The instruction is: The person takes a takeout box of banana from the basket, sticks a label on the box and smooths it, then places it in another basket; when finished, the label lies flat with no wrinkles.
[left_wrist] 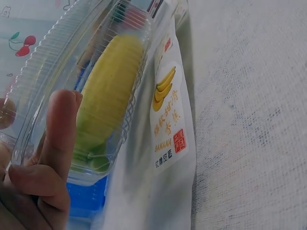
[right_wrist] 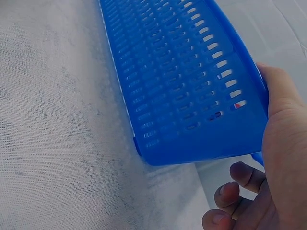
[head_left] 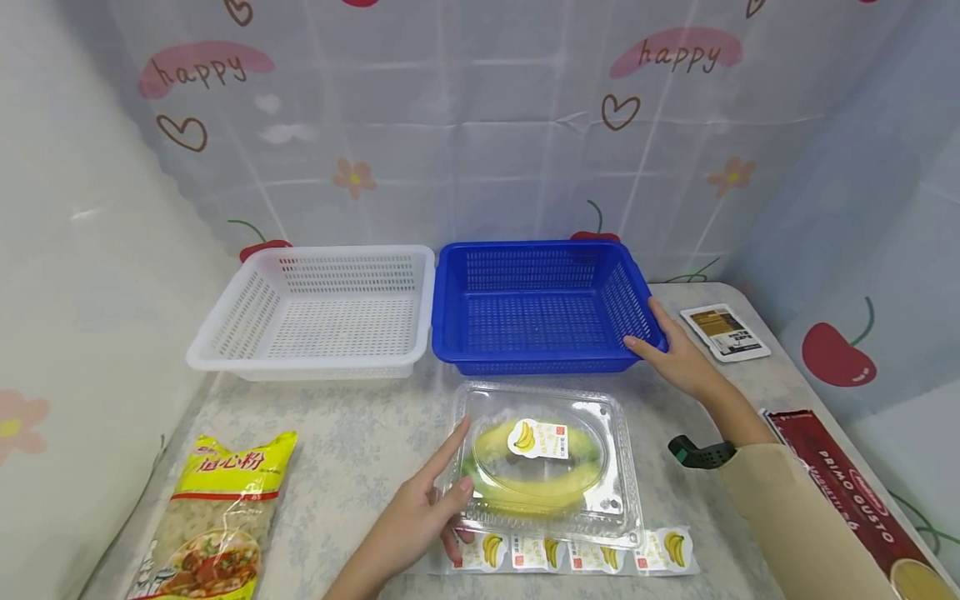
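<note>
My left hand [head_left: 412,517] grips the left edge of a clear plastic box [head_left: 624,450], its index finger stretched along the lid. Yellow-green bananas [head_left: 536,498] show through the plastic, under a white banana sticker [head_left: 551,438] on the lid. In the left wrist view, the banana box [left_wrist: 132,103] stands tilted beside a strip of stickers [left_wrist: 168,115]. At the right, my right hand [head_left: 678,354] holds the right rim of a blue basket [head_left: 536,358], thumb over the rim. The right wrist view shows the other fingers [right_wrist: 228,194] loosely curled below that rim.
A white basket [head_left: 300,367] stands left of the blue one. A yellow-topped food bag [head_left: 217,517] lies at front left. On the right are a small white package [head_left: 725,332] and a red spaghetti pack [head_left: 855,500]. A patterned curtain [head_left: 480,150] hangs behind.
</note>
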{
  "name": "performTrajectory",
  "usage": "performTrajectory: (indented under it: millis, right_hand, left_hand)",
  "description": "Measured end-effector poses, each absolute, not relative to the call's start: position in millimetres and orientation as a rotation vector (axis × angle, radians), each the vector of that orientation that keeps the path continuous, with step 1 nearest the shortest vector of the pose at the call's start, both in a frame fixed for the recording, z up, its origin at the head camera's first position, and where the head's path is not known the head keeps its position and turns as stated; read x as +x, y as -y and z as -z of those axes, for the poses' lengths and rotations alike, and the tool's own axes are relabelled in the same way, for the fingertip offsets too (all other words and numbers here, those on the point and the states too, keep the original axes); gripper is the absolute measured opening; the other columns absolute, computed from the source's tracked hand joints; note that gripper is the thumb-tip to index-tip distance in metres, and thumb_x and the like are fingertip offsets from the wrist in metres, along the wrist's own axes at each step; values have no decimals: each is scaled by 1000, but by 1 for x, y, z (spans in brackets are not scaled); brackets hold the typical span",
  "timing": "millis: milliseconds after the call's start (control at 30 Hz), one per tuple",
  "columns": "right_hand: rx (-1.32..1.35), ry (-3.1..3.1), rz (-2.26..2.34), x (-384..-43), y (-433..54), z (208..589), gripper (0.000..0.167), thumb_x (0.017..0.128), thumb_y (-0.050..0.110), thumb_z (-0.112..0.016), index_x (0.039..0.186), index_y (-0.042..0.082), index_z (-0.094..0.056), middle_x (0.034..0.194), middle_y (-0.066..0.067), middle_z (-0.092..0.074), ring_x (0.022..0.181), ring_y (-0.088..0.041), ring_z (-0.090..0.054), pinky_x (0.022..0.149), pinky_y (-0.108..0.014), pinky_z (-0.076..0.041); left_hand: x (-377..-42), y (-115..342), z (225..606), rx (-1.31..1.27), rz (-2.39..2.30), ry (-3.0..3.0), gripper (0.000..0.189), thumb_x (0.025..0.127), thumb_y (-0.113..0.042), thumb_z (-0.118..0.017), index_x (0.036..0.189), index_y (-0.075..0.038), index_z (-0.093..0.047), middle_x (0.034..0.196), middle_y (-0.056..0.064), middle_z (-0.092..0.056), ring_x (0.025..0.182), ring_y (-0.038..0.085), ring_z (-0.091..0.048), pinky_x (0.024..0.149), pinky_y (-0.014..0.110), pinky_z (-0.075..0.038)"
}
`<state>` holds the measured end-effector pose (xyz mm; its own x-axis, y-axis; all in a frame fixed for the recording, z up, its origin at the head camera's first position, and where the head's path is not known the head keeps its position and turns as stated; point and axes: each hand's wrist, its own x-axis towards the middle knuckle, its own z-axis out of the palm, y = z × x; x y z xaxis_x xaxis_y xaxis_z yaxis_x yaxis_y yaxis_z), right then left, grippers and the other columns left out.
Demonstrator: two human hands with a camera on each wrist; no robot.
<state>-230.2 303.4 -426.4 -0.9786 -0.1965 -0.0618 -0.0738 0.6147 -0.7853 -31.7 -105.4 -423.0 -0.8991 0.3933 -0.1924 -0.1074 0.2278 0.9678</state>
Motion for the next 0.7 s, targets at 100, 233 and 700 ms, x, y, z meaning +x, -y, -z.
performTrajectory:
  millis: [100,233,700]
  right_hand:
    - [-233,-2703,1298,-230,-303,426,94,99,45,-56,158,23,14,166,-20,5,150,-50,-11,115,-68,-18]
    - [-231,-2707,1298,-228,-301,425,94,99,47,-56,158,25,14,167,-17,6,150,-49,-11,115,-68,-18]
    - [-247,-2674,1355,-227,-301,424,97,98,47,-58,158,24,14,167,-17,6,149,-50,-12,115,-68,-18]
  left_hand:
    - [-27,109,418,271,-1701,-2119,64,102,-42,-51,152,-56,-13,58,15,-65,65,33,-72,84,30,-57]
    - [-23,113,408,259,-1709,-2111,64,103,-42,-51,153,-55,-13,60,13,-65,65,33,-72,89,34,-56]
    - [-36,121,353,327,-1750,-2142,63,105,-32,-48,154,-53,-14,69,18,-71,54,30,-69,42,26,-44]
